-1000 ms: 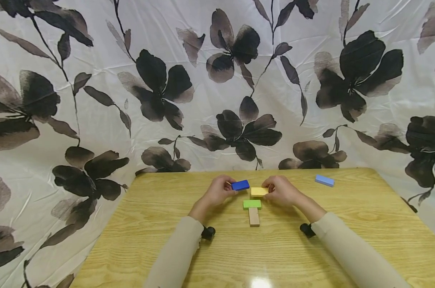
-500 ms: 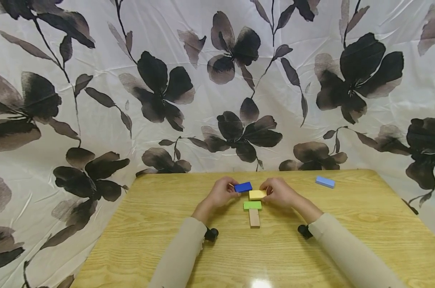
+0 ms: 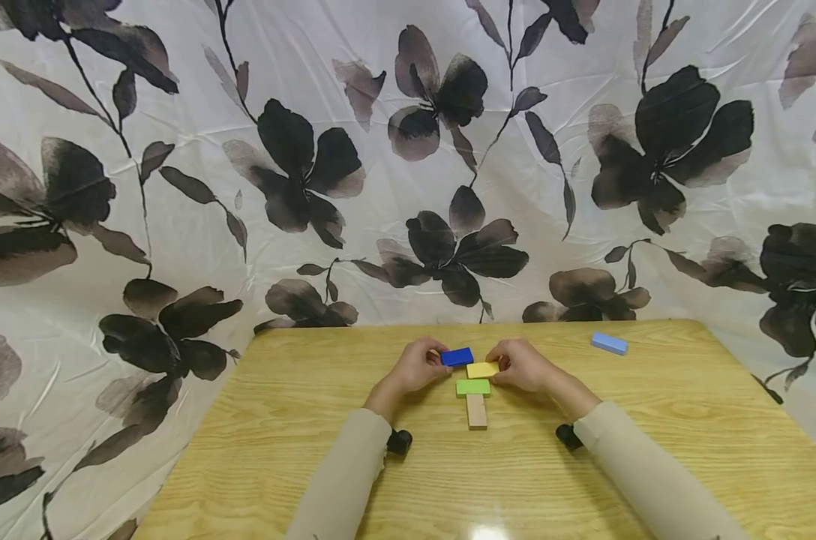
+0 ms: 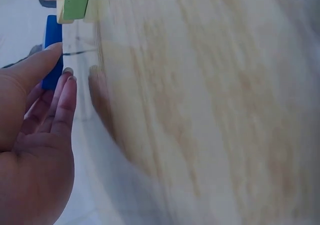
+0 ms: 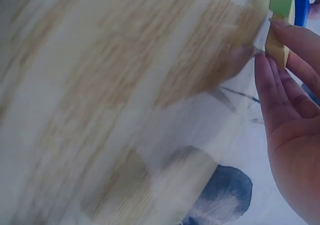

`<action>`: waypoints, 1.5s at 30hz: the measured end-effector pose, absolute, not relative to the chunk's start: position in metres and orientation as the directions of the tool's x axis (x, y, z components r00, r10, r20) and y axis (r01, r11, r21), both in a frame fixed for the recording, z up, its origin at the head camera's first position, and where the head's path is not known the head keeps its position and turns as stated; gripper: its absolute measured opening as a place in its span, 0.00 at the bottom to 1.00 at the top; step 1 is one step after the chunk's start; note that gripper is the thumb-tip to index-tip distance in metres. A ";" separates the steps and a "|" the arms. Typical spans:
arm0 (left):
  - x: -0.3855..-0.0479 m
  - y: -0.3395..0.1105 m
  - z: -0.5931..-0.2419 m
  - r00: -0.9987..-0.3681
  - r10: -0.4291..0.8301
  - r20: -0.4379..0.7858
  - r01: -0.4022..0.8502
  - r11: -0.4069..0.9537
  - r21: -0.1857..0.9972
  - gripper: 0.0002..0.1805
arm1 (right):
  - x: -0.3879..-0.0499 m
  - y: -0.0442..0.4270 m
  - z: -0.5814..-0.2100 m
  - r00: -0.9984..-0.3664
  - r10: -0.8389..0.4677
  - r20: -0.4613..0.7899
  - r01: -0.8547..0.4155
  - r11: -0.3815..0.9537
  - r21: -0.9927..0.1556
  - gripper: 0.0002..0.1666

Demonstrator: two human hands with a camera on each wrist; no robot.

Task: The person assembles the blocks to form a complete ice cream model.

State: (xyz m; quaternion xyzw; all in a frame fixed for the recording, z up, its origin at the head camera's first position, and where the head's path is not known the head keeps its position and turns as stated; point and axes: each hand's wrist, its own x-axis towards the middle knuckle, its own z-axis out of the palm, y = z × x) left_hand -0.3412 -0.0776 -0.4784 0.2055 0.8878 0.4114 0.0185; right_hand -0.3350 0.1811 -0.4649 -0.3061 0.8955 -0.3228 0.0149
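My left hand (image 3: pixel 415 365) pinches a dark blue block (image 3: pixel 457 357) by its left end; in the left wrist view the thumb lies along the blue block (image 4: pixel 52 55) with fingers beneath. A yellow block (image 3: pixel 482 370) is pinched at its right end by my right hand (image 3: pixel 524 365), seen also as the yellow block (image 5: pixel 278 45) in the right wrist view. Just in front of the yellow one lies a green block (image 3: pixel 472 387). Its near side meets a plain wooden block (image 3: pixel 476 412) pointing toward me, so the two form a T.
A light blue block (image 3: pixel 609 343) lies alone near the far right of the wooden table (image 3: pixel 246 465). Behind the table's back edge hangs a white cloth (image 3: pixel 354 45) printed with dark flowers. A small black camera sits at each wrist.
Both hands have come slightly nearer to me and closer together. The yellow block has moved up toward the green block, and the dark blue block has shifted right, toward the yellow one.
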 end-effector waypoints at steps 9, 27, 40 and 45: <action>-0.343 -0.078 -0.480 -0.917 0.379 0.124 0.341 0.584 0.737 0.18 | -0.338 0.181 -0.469 -0.814 -0.559 0.155 -0.531 0.610 -0.588 0.17; -0.343 -0.069 -0.479 -0.911 0.409 0.059 0.333 0.642 0.691 0.18 | -0.333 0.179 -0.466 -0.818 -0.571 0.071 -0.481 0.610 -0.630 0.17; -0.344 -0.066 -0.477 -0.897 0.442 0.031 0.346 0.655 0.671 0.20 | -0.333 0.178 -0.465 -0.825 -0.563 0.053 -0.470 0.629 -0.619 0.17; -0.345 -0.067 -0.475 -0.898 0.439 0.039 0.349 0.653 0.673 0.19 | -0.335 0.177 -0.467 -0.837 -0.545 0.048 -0.451 0.638 -0.625 0.15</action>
